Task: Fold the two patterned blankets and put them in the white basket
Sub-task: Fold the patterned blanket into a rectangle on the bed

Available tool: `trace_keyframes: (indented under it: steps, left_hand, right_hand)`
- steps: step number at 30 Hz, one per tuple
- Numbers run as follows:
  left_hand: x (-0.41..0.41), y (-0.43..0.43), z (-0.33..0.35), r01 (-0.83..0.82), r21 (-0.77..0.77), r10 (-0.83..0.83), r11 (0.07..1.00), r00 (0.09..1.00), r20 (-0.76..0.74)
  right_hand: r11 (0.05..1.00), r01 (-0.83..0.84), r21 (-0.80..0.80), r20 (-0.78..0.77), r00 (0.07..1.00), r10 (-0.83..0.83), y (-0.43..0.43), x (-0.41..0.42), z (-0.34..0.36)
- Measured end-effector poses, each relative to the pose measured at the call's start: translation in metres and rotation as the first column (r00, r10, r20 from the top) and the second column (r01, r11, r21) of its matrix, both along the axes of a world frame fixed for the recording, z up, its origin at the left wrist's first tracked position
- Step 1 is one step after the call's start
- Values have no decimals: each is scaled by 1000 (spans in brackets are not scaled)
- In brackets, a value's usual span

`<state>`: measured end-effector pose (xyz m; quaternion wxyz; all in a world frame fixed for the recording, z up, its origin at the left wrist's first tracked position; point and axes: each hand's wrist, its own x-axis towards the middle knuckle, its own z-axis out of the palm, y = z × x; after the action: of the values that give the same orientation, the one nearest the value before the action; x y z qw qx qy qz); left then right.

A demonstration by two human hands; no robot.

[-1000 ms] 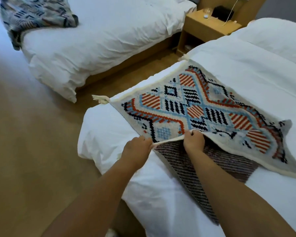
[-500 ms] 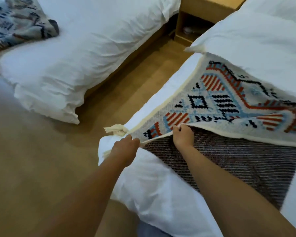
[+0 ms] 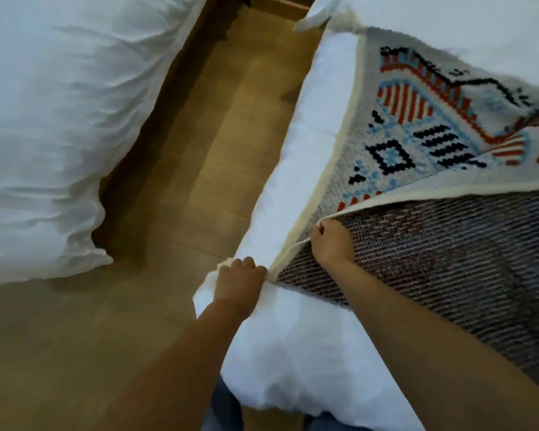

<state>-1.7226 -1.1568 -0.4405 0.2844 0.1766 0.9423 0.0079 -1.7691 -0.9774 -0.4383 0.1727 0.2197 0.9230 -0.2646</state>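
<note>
You're using the white bed (image 3: 293, 343) as a flat base; the patterned blanket (image 3: 417, 141) is lying along its left edge, red-blue-black face over dark woven back. Your left hand (image 3: 238, 279) is pinching its corner at the bed's near corner, your right hand (image 3: 332, 244) curling round the hem (image 3: 417, 195) beside, likely keeping it taut.

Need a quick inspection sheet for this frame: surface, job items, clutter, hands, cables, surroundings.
Surface: near bed, white duvet.
Job's things: one patterned blanket on it, top layer lifted, dark underside showing; second blanket and white basket not in view.
Clutter: nothing seen.
Hands: left hand grips the blanket's corner; right hand pinches its cream edge.
Cables: nothing seen.
Surroundings: far bed across a strip of wooden floor.
</note>
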Motion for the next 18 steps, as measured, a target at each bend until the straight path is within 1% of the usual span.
trace_keyframes:
  steps: [5, 8, 10, 11, 13, 14, 16, 18]
  left_hand:
    - [-17, -10, -17, 204, 11, -204, 979, 979, 30]
    - [-27, -9, -16, 301, 0, -300, 954, 952, 68]
    - [-35, -6, -11, 359, 15, -359, 933, 930, 81]
    - [-42, -3, -8, 416, 16, -416, 909, 906, 79]
    - [-61, 9, 1, 564, -15, -563, 826, 826, 36]
    - [-71, 16, 6, 611, -29, -611, 791, 792, 5]
    - [-93, 40, 19, 637, -15, -637, 770, 769, -53]
    - [-112, 72, 34, 639, 19, -636, 769, 767, -82]
  right_hand:
    - [981, 165, 106, 19, 986, -168, -25, 1, -16]
    - [960, 254, 115, -17, 967, -254, -34, 2, -18]
    - [951, 301, 75, -40, 954, -298, -38, 4, -17]
    - [941, 337, 31, -50, 941, -335, -38, 5, -16]
    - [895, 433, -110, -62, 895, -441, -32, 6, -13]
    - [867, 467, -172, -57, 874, -483, -27, 6, -11]
    - [821, 526, -223, -59, 833, -550, -8, 3, -5]
    - [776, 585, -235, -107, 778, -619, 13, 1, 2]
